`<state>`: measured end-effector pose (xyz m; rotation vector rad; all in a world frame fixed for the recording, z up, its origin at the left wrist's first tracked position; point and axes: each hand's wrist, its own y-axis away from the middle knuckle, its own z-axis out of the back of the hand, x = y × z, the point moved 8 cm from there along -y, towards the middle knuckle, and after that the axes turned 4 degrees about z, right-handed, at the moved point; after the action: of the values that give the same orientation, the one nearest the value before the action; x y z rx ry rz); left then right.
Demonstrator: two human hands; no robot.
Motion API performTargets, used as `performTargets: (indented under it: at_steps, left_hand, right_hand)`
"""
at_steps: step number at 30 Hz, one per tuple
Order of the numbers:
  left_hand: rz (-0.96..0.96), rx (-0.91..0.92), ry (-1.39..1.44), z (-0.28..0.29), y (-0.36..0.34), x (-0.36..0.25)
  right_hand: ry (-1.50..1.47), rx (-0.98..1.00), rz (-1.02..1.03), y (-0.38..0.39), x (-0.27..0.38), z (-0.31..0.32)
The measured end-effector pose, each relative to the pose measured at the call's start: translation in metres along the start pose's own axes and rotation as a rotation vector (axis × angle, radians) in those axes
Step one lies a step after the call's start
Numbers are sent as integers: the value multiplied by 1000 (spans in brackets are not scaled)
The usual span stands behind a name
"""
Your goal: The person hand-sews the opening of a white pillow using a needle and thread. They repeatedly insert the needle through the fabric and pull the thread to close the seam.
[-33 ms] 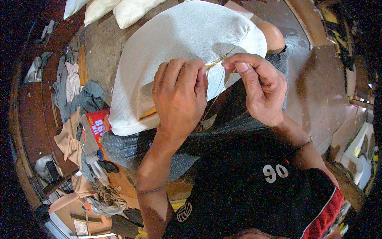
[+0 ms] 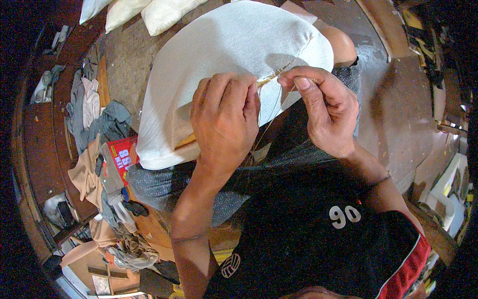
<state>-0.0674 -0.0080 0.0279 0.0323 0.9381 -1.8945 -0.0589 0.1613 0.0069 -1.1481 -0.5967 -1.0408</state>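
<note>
A white, fabric-covered cushion [image 2: 214, 50] lies across my lap. A stitched seam [image 2: 286, 67] runs along its near right side, with a strip of yellowish filling showing through a gap. My left hand [image 2: 224, 112] is closed on the cover's edge at this gap, fingers bent over the fabric. Just right of it, my right hand [image 2: 331, 109] pinches a thin thread [image 2: 271, 122] between thumb and forefinger, close to the seam. The thread hangs in a loose line toward my lap. Whether a needle is between those fingertips I cannot make out.
Several pale cushions [image 2: 167, 15] lie beyond at the upper left. Cloth scraps [image 2: 89, 174] and a red package [image 2: 123, 153] lie to my left. Brown floor [image 2: 388, 129] stretches to the right, with white pieces [image 2: 450, 204] at its far side.
</note>
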Motion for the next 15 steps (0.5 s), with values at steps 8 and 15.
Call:
performTargets:
  at_steps: [8, 15]
  left_hand:
    - [-22, -32, 27, 2, 0, -1]
    - [10, -3, 6, 1, 1, 0]
  right_hand:
    - [94, -37, 167, -3, 13, 1]
    - [28, 16, 55, -1, 5, 0]
